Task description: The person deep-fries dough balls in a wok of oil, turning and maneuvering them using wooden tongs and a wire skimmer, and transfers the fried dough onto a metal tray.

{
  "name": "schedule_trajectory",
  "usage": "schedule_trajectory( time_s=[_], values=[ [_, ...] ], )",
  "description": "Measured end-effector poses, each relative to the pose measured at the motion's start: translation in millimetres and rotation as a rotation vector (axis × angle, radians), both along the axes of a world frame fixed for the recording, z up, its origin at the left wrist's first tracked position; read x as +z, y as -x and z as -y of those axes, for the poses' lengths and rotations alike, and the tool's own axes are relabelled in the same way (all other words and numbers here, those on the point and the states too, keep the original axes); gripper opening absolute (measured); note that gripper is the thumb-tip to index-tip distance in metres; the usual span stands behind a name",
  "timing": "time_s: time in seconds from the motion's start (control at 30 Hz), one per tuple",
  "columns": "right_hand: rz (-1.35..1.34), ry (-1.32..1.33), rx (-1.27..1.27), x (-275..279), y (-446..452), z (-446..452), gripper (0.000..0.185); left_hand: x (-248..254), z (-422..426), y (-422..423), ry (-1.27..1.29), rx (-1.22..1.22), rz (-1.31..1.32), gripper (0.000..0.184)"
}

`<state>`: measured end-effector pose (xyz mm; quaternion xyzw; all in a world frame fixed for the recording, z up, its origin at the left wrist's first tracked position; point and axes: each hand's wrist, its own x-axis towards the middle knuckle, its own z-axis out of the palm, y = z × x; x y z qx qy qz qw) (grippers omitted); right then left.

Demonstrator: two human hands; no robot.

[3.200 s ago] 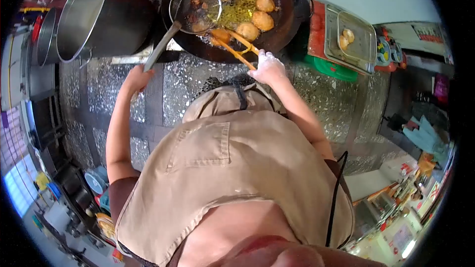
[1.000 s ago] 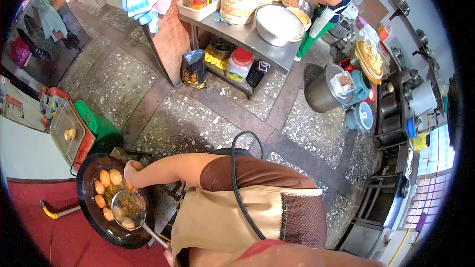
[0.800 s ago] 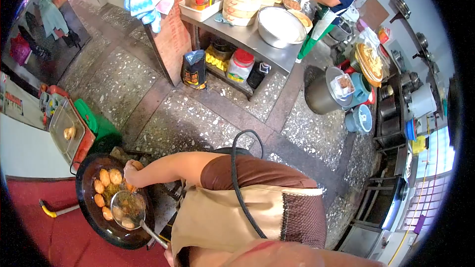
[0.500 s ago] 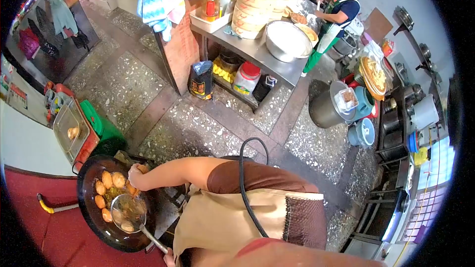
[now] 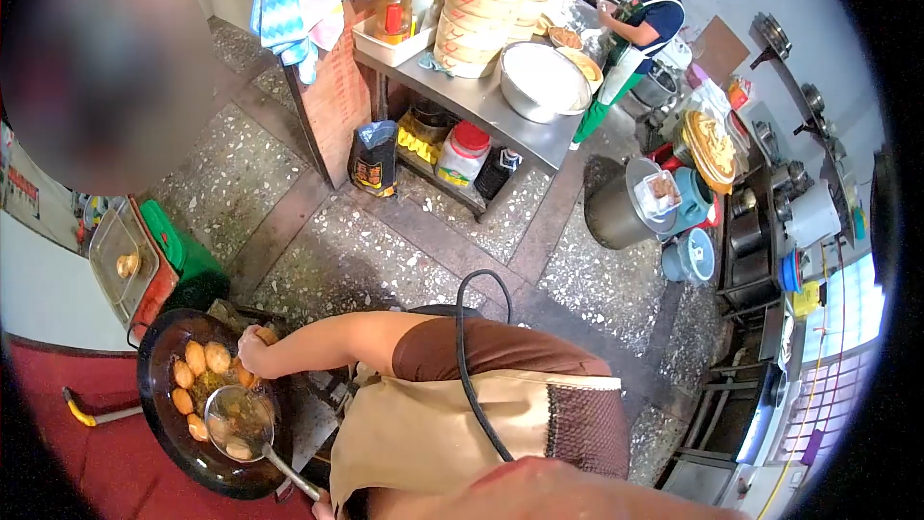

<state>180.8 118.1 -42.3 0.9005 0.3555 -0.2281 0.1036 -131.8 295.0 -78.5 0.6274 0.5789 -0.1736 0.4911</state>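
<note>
A dark wok (image 5: 159, 443) holds oil, with several oval golden-brown fried pieces (image 5: 183, 401) along its left and upper side. My left hand (image 5: 324, 506), only partly visible at the bottom edge, is closed on the long handle of a round metal skimmer (image 5: 265, 416). The skimmer's bowl rests low in the wok, with at least one pale brown piece in or under it. My right hand (image 5: 254, 351) is over the wok's upper right side, fingers curled. A small brown shape shows beside its fingers; I cannot make out what it is.
A tray (image 5: 101, 274) with one fried piece stands beyond the wok, beside a green bin (image 5: 178, 246). Behind are a steel table (image 5: 476, 101) with bamboo steamers (image 5: 486, 5) and a metal bowl (image 5: 544, 82). A co-worker (image 5: 640, 39) stands there. Large pot (image 5: 616, 212) at right.
The whole view has shifted slightly left. Both hands and the skimmer keep nearly the same place over the wok. A blurred patch now covers the upper left; the co-worker's arms have shifted a little.
</note>
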Motion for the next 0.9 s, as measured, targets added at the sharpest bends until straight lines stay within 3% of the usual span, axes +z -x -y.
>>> schedule_trajectory(
  time_s=[0.07, 0.3, 0.33, 0.37, 0.4, 0.43, 0.47, 0.5, 0.53, 0.57, 0.6, 0.63, 0.67, 0.77, 0.9],
  values=[
    [-0.039, 0.117, 0.021, 9.9, 1.2, 3.0, 0.034, -0.2, -0.9, 3.7, 0.005, 0.004, 0.004, 0.021],
    [0.103, 0.038, 0.016, -9.1, 1.9, -0.2, 0.032, 2.8, -2.0, 16.9, 0.043, 0.038, 0.071, 0.021],
    [0.133, 0.027, 0.004, -7.4, 3.9, -1.2, 0.032, 5.6, -3.8, 18.8, 0.078, 0.037, 0.132, 0.021],
    [0.062, -0.069, -0.035, -6.4, 1.0, 2.5, 0.03, -27.4, -32.1, 38.4, 0.234, 0.044, 0.293, 0.022],
    [-0.009, -0.027, -0.095, 25.4, 7.8, 15.4, 0.029, 50.5, 32.8, 6.3, 0.105, -0.023, 0.432, 0.029],
    [-0.005, -0.075, -0.241, 12.8, 5.0, 11.3, 0.019, 75.7, 40.2, -0.8, 0.005, -0.15, 0.231, 0.035],
    [0.021, -0.167, -0.169, -2.9, 1.5, 16.6, 0.022, 51.0, 22.7, 9.7, 0.19, 0.021, 0.178, 0.041],
    [0.075, -0.182, -0.062, 19.5, 4.7, 33.2, 0.024, 53.2, 28.6, 10.8, 0.058, -0.097, 0.216, 0.041],
    [0.089, -0.248, -0.169, 15.4, 4.7, 34.1, 0.023, 52.0, 22.2, 13.3, 0.137, -0.111, 0.17, 0.04],
    [0.061, -0.198, -0.047, 16.8, 0.4, 38.7, 0.021, 55.8, 24.7, 14.0, 0.144, -0.134, 0.139, 0.04],
    [-0.015, -0.218, -0.141, -14.3, -9.1, 33.5, 0.024, 56.7, 27.8, 12.0, 0.149, -0.129, 0.125, 0.039],
    [0.063, -0.133, 0.023, 11.1, -9.2, 43.0, 0.029, 39.0, 19.9, 18.6, 0.176, -0.13, 0.153, 0.039],
    [0.067, -0.098, 0.063, 20.4, -10.8, 44.2, 0.037, 64.2, 35.0, 7.3, 0.129, -0.152, 0.126, 0.037],
    [0.069, -0.049, 0.047, 21.6, -17.4, 41.8, 0.044, 70.7, 43.6, 0.1, 0.166, 0.011, 0.1, 0.034],
    [0.031, 0.006, 0.076, 37.8, -17.5, 37.2, 0.058, 70.3, 44.7, -3.0, 0.213, 0.048, 0.044, 0.027]
  ],
)
